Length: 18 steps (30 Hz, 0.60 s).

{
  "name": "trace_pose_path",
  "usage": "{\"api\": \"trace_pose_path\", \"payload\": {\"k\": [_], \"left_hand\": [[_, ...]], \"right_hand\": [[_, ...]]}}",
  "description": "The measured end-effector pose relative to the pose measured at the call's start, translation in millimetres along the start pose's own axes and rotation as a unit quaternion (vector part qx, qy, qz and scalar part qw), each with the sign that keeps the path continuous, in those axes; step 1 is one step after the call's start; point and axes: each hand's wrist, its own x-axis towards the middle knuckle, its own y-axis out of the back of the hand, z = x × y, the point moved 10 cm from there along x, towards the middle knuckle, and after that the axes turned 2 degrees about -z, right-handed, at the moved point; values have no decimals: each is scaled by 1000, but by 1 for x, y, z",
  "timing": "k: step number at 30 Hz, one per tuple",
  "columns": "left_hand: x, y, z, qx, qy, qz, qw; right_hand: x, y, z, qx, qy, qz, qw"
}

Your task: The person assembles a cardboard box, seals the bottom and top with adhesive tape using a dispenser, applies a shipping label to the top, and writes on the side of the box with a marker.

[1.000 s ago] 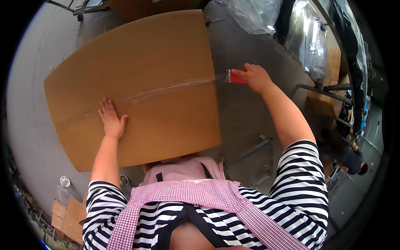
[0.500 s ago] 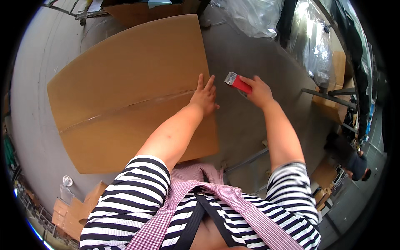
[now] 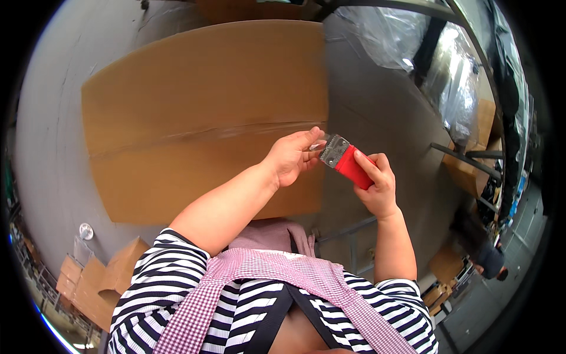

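Note:
A large brown cardboard box (image 3: 206,76) lies before me, with clear tape along the seam (image 3: 224,131) across its upper face. My right hand (image 3: 380,187) grips a red tape dispenser (image 3: 355,170) just past the box's right edge. The dispenser's toothed metal blade points toward my left hand (image 3: 289,158). Thumb and fingers of that hand close on a piece of clear tape (image 3: 318,143) at the blade, over the right end of the seam. Part of the tape is hard to make out because it is see-through.
Clear plastic sheeting (image 3: 451,88) hangs from a dark metal frame (image 3: 469,162) on the right. Opened cartons (image 3: 121,268) stand at lower left near a white roll (image 3: 86,231). Another person (image 3: 480,251) is bent over at the far right.
My right hand has brought the tape dispenser left and nearer to me. My left hand has lifted from flat on the box and now pinches tape at the blade.

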Motion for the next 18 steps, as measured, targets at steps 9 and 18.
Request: {"api": "trace_pose_path", "payload": {"k": [9,18], "left_hand": [[-101,126,28,-80,-116,-14,990],[-343,434,78,120,-286,369,876]], "right_hand": [[24,-100,-136,-23,92,-82,992],[11,-270,-326,-42,214,-251,943]]}}
